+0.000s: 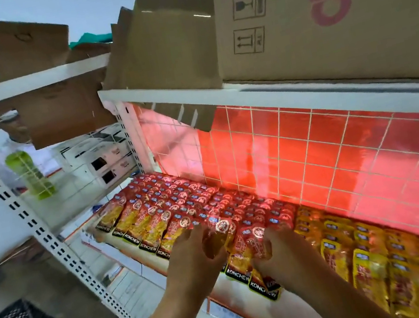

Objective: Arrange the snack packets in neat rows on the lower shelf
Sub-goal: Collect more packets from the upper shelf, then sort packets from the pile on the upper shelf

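The lower shelf (235,294) is mostly covered with red packets (182,200). They lie overlapped in rows running to the back, so every label shows, and yellow packets (373,256) lie just beside them on the right. At the front edge the left hand (190,263) and the right hand (286,254) each curl their fingers around the foremost red packets, I think to bring them into line.
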Available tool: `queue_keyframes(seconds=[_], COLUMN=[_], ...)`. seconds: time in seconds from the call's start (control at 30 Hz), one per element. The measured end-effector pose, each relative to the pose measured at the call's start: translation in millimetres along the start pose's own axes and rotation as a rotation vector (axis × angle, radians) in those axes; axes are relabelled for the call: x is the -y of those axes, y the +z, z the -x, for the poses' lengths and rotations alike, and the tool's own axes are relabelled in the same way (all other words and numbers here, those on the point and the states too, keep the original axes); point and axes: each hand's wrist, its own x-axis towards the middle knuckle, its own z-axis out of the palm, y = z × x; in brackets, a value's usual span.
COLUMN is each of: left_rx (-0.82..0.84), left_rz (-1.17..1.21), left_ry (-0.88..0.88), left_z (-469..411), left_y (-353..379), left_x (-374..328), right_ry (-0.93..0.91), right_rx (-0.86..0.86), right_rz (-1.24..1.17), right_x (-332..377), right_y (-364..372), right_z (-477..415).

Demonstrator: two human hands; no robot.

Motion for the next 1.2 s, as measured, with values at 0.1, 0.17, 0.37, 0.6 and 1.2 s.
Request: queue_keyframes(seconds=[0.1,0.17,0.37,0.6,1.2], left_rx=[0.014,0.039,0.143,0.152,0.001], left_rz=[-0.046,-0.095,-0.142,-0.167,-0.105], left_ry=[0.014,0.037,0.133,0.274,0.773], left_z=[-10,-16,-26,-39,-39], left_y=[13,22,39,49,47], left_x=[13,20,35,54,95], right_ry=[0.048,0.088,0.204,0.254,0.516], right_rx=[0.002,0.001,-0.004,-0.060,-0.263], right_rz=[0.022,0.049,0.032,0.000,0.077], right_x=[3,6,15,32,58], right_y=[8,15,39,65,111], right_z=[-7,-11,-12,-11,-27])
